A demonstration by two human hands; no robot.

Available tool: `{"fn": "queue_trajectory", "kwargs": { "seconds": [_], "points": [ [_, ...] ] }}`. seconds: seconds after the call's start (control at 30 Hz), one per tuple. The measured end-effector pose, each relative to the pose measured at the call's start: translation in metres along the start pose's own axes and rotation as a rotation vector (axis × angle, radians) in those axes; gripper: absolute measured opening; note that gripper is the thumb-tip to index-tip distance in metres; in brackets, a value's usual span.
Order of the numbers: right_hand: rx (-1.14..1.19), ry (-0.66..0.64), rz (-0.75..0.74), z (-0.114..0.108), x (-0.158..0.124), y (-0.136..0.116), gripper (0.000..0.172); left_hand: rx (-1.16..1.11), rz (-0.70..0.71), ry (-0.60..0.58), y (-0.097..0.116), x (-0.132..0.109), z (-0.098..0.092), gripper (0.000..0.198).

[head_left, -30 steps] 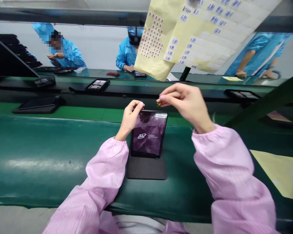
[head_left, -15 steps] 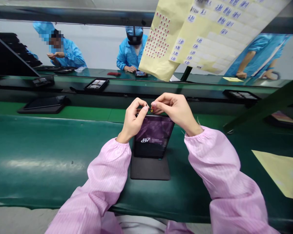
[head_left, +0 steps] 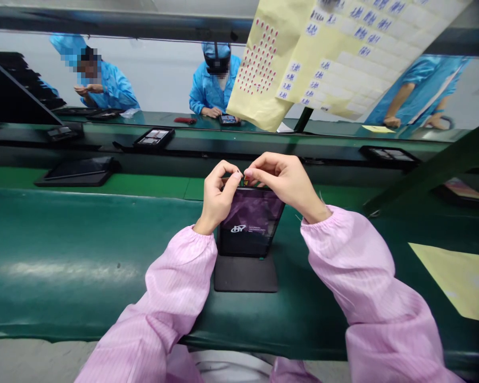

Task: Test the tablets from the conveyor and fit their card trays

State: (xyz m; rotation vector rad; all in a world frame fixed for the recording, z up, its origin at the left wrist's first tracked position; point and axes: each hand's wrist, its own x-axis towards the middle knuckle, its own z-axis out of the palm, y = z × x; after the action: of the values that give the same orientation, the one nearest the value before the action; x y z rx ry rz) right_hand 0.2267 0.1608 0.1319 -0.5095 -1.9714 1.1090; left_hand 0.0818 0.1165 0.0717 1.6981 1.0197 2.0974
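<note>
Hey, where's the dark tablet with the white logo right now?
In the head view, the dark tablet sits just below centre on a black mat on the green workbench, right beneath the left hand and right hand, which meet at its top edge.

Right hand (head_left: 285,181) pinching a tiny amber part (head_left: 246,182) at a dark tablet's (head_left: 249,223) far edge, left hand (head_left: 217,194) curling just beside it, black mat (head_left: 245,274) lying beneath, green tabletop (head_left: 64,266) stretching left and right
</note>
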Motion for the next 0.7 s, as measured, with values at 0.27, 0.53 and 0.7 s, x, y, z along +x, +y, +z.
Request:
{"fn": "queue_trajectory", "kwargs": {
  "seconds": [0.27, 0.53, 0.7],
  "points": [
    [0.011, 0.142, -0.011, -0.007, -0.003, 0.001, 0.024, -0.013, -0.051, -0.004, 0.004, 0.0, -0.001, 0.022],
    [-0.07, 0.538, 0.499, -0.053, -0.099, 0.081, 0.023, -0.67, -0.659, -0.236, -0.043, -0.008, -0.007, 0.048],
    [-0.506, 0.336, 0.756, -0.064, -0.162, 0.129, 0.035, -0.871, -1.129, -0.044, -0.102, -0.024, -0.013, 0.061]
  ]
}}
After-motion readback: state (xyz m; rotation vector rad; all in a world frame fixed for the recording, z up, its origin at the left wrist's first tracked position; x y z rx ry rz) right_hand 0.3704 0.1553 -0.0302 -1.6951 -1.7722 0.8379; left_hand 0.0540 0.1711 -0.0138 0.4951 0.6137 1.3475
